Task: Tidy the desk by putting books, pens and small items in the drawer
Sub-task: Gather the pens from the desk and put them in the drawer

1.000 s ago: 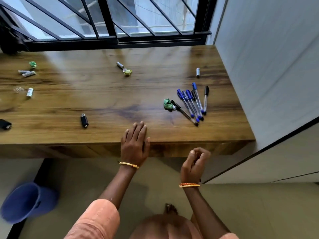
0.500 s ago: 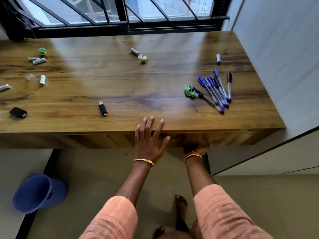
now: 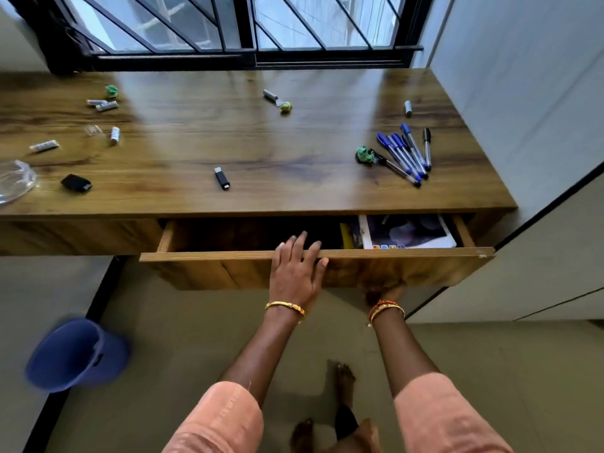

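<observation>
Barred window (image 3: 248,24) — grey floor (image 3: 183,338)

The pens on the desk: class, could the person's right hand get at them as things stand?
Probably yes. The pens lie uncovered on the desk's right side, but the right hand is under the open drawer's front and must come out first.

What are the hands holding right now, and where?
Right hand grips the wooden drawer under its front panel; left hand rests flat on its top edge.
</observation>
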